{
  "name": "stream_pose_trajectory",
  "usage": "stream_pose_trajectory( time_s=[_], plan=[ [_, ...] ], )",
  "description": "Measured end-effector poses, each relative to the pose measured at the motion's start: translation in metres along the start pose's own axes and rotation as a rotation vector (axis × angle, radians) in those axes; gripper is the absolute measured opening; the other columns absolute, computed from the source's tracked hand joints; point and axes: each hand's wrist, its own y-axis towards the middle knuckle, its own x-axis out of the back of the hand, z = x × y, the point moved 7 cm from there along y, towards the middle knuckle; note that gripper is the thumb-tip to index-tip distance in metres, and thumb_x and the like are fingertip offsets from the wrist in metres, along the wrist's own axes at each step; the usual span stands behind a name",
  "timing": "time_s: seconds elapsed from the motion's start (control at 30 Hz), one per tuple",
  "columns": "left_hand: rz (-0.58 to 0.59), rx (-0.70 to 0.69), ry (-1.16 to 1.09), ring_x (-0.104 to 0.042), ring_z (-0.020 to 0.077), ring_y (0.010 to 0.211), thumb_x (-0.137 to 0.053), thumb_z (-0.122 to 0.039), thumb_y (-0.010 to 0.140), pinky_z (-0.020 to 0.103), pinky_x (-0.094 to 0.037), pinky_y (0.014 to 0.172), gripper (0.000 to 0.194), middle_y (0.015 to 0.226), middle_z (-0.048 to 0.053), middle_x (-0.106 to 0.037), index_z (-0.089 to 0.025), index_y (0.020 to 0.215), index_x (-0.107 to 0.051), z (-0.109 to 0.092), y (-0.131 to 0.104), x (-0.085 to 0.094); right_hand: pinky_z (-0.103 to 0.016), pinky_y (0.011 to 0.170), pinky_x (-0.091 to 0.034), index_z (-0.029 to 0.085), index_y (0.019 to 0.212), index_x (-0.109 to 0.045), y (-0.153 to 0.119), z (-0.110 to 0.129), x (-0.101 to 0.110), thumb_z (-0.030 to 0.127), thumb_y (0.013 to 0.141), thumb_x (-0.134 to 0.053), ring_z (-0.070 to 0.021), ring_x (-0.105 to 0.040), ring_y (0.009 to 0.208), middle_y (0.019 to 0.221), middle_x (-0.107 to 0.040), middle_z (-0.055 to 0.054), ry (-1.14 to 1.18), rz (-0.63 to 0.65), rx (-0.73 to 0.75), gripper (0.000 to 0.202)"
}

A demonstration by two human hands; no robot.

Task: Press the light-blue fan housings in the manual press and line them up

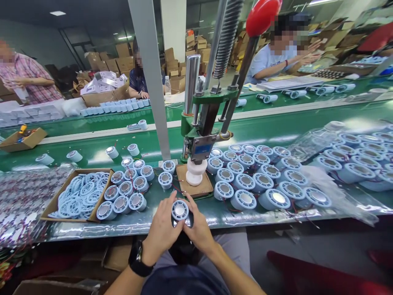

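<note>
Between both hands I hold a light-blue cylindrical housing [179, 210] with a silver disc in its slotted top ring. My left hand [164, 221] wraps its left side and my right hand [198, 226] its right, with the thumbs close together at the near side. Just beyond my fingers stands a hand press, its white round press head [195, 172] above a brown board [202, 189]. Similar housings [125, 188] stand in a group to the left, some with thin red and black wires. More housings [245, 180] fill the area right of the press.
A cardboard box [106, 196] of loose blue rings sits at left. The press lever ends in a red knob [262, 16]. A grey post [153, 82] rises behind the bench. Plastic bags [319, 139] lie at right. Several people work across the green conveyor [276, 116].
</note>
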Motion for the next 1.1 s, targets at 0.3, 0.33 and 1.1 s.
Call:
stream_pose_trajectory(
  time_s=[0.3,0.33,1.1],
  plan=[
    [-0.169,0.137,-0.177,-0.052,0.0275,0.126,-0.056,-0.019,0.081,0.047,-0.041,0.110,0.058,0.133,0.014,-0.056,-0.017,0.137,-0.046,0.017,-0.015,-0.023,-0.043,0.109,-0.048,0.017,0.148,-0.040,0.000,0.000,0.002,0.008,0.081,-0.052,-0.0242,-0.052,0.130,0.140,-0.052,-0.014,-0.259,0.193,0.086,0.069],
    [-0.171,0.139,-0.192,-0.053,0.0279,0.126,-0.055,-0.020,0.081,0.047,-0.041,0.109,0.054,0.133,0.015,-0.056,-0.016,0.135,-0.048,0.019,-0.015,-0.026,-0.044,0.106,-0.051,0.017,0.147,-0.042,0.007,0.007,0.010,0.008,0.080,-0.054,-0.0257,-0.053,0.129,0.139,-0.052,-0.014,-0.319,0.275,0.120,0.068],
    [0.102,-0.019,-0.464,-0.063,0.0282,0.113,-0.079,-0.016,0.067,0.042,-0.048,0.102,0.063,0.122,0.011,-0.068,-0.015,0.126,-0.059,-0.018,0.135,-0.027,-0.016,0.051,-0.034,-0.013,0.096,-0.057,0.288,0.232,0.235,0.040,0.080,-0.009,-0.0061,-0.063,0.060,0.078,-0.068,-0.002,-0.210,-0.409,0.342,0.073]
  ],
)
